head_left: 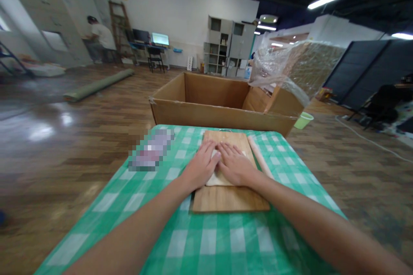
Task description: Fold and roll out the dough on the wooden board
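Observation:
A flat, pale sheet of dough (217, 180) lies on a wooden cutting board (230, 200). My left hand (203, 163) rests on the left side of the dough, palm down with its fingers stretched forward. Flat on the right side is my right hand (237, 164), its fingers also extended. The two thumbs come close together over the middle, and both hands cover much of the dough. Along the board's right edge lies a light wooden rolling pin (260, 157), partly behind my right forearm.
A green and white checked cloth (206, 240) covers the table. At its left lies a pixelated item (151, 150) I cannot make out. A large open cardboard box (222, 111) stands beyond the far edge. Further off are a green bin (303, 120) and a seated person (101, 38).

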`<state>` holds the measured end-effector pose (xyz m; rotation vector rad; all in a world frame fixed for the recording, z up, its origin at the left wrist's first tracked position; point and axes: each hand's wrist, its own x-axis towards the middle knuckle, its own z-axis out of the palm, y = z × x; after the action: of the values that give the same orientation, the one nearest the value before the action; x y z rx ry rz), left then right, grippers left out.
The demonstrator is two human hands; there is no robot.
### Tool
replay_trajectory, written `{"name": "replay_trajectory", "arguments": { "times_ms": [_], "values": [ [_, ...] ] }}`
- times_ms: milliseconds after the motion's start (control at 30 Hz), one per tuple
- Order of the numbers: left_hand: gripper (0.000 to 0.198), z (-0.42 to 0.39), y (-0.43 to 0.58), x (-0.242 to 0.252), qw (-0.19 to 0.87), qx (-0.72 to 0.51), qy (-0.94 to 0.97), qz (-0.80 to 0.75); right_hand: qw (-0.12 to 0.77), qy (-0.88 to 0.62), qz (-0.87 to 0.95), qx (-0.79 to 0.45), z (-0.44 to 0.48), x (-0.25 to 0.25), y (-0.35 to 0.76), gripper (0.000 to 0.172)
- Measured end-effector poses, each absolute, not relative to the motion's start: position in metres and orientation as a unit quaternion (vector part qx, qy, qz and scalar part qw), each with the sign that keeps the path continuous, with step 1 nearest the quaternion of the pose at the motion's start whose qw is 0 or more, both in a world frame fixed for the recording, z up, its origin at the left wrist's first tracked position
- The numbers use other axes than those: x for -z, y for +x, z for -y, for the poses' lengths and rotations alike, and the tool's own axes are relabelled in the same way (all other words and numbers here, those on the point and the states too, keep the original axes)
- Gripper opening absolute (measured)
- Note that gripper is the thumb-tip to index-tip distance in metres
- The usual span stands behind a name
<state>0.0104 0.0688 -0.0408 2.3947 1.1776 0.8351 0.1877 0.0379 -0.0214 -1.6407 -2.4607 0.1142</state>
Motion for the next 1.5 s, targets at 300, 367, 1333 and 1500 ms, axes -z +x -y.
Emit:
{"name": "replay_trajectory", "arguments": {
  "times_ms": [300,367,1333,1500],
  "values": [
    [0.072,-0.051,0.012,0.027,0.056,-0.158,0.907,-0.387,0.087,-0.591,0.801,-0.021,-0.026,0.021,0.215,0.079],
    [0.070,-0.052,0.011,0.029,0.045,-0.149,0.908,-0.390,0.091,-0.609,0.788,-0.025,-0.024,0.020,0.217,0.082],
    [0.054,-0.079,0.055,0.038,0.127,-0.245,0.875,-0.397,0.131,-0.529,0.835,-0.071,-0.035,0.025,0.241,0.067],
    [0.048,-0.090,0.028,0.036,0.216,-0.343,0.792,-0.457,0.269,-0.618,0.738,-0.038,-0.026,0.002,0.289,0.056]
  ]
}}
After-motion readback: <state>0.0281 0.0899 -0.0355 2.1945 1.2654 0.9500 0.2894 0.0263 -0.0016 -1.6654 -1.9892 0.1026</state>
